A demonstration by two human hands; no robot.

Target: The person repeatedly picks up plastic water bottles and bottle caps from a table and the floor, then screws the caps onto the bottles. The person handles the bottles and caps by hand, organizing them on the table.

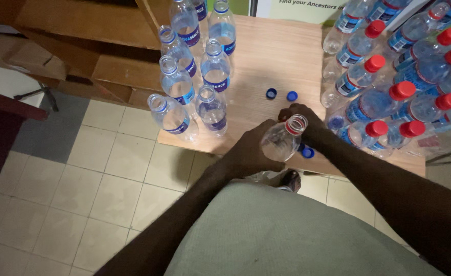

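The left hand [248, 153] wraps tight around an empty clear plastic bottle [282, 139] with no cap, held over the wooden table [281, 56] edge. The right hand [299, 115] curls behind its neck; its grip is hidden. The bottle looks light, thin and squashy, so the middle seems the best place to hold. Blue caps [281, 94] lie near.

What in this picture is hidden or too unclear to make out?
- Right hand, head view: its fingers are hidden behind the clear uncapped plastic bottle held by the left hand.
- Red-capped plastic bottles: cut off by the right edge.
- Small blue cap: partly hidden by the right forearm.
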